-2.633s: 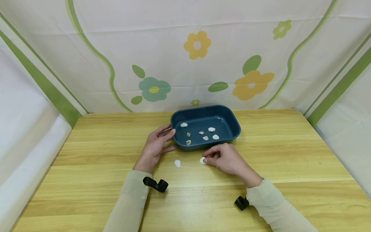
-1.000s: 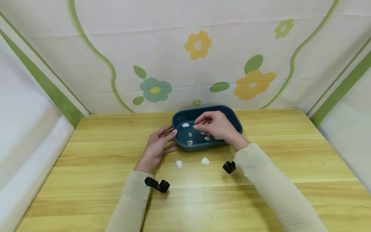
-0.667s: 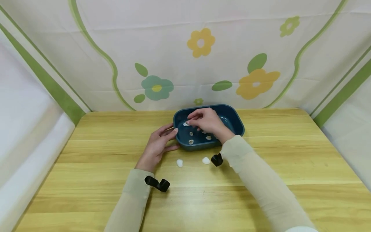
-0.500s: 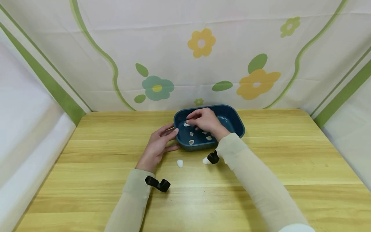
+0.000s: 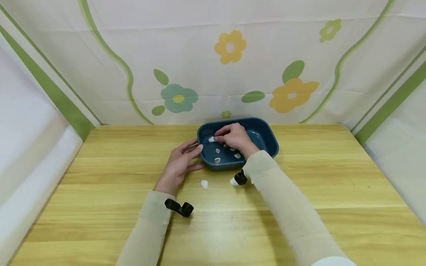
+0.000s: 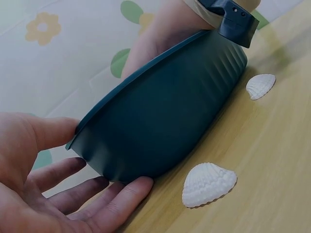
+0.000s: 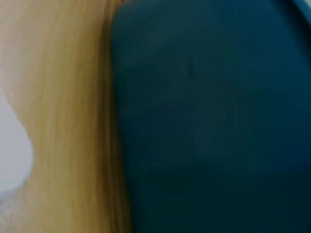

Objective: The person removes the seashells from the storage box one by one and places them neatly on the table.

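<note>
Inside a dark blue plastic basin, my right hand reaches to the far left corner and pinches a white seashell between thumb and fingertips. My left hand steadies the basin's left end. In the left wrist view its thumb presses at the rim and its nearly straight fingers touch the outer wall. Several small shells, such as a brownish seashell, lie on the basin floor; my right hand hides others. Only the basin's wall and part of a white shell show, blurred, in the right wrist view.
Two white seashells lie on the wooden table in front of the basin: a left shell and a right shell, partly covered by the right wrist camera. A flowered cloth hangs behind the basin.
My right hand has left a white shell on the table and moved into the basin, reaching left to the shell in its far left corner. My left hand stays at the basin's end.
</note>
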`<act>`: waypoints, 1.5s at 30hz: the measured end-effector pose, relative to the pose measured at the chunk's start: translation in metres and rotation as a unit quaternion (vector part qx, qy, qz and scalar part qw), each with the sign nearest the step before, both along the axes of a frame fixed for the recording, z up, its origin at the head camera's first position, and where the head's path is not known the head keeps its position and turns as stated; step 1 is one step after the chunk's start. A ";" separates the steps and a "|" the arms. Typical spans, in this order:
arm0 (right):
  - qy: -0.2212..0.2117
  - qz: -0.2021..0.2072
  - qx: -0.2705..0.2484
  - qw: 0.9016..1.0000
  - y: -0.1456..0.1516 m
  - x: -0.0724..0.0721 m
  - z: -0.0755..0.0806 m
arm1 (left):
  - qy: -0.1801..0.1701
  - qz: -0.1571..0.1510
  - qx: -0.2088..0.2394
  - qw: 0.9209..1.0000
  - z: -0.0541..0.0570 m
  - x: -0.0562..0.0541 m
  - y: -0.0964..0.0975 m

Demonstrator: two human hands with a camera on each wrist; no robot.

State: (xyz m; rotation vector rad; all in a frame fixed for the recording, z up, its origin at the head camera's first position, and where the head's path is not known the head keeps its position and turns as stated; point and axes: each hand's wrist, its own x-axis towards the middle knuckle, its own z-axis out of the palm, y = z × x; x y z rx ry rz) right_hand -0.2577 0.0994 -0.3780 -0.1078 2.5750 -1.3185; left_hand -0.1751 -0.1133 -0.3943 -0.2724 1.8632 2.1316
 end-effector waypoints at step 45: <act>0.094 0.076 0.099 0.988 -0.006 -0.006 -0.013 | -0.001 -0.006 0.009 1.000 -0.001 -0.001 -0.001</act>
